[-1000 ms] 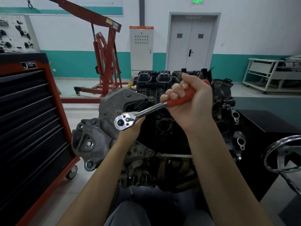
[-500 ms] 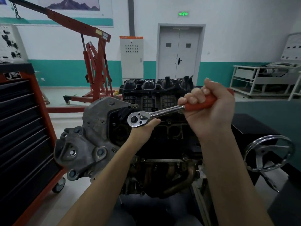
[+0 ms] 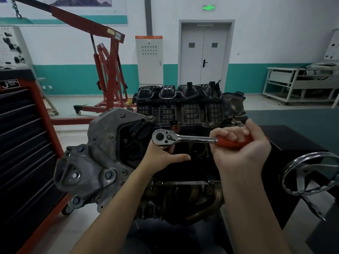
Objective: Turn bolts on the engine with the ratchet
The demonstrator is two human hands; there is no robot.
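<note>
Ratchet (image 3: 185, 138) in both hands

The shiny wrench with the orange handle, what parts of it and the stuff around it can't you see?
Head view:
- Orange grip of the chrome ratchet wrench: mostly wrapped by the right hand.
- Socket and bolt under the wrench head: hidden by the head and the left hand.
- Left hand's fingers: behind its own palm.
- Dark grey engine block: its lower part is covered by both forearms.
- Red and black tool cabinet: cut off by the left edge.
- Chrome handwheel: cut off by the right edge.
</note>
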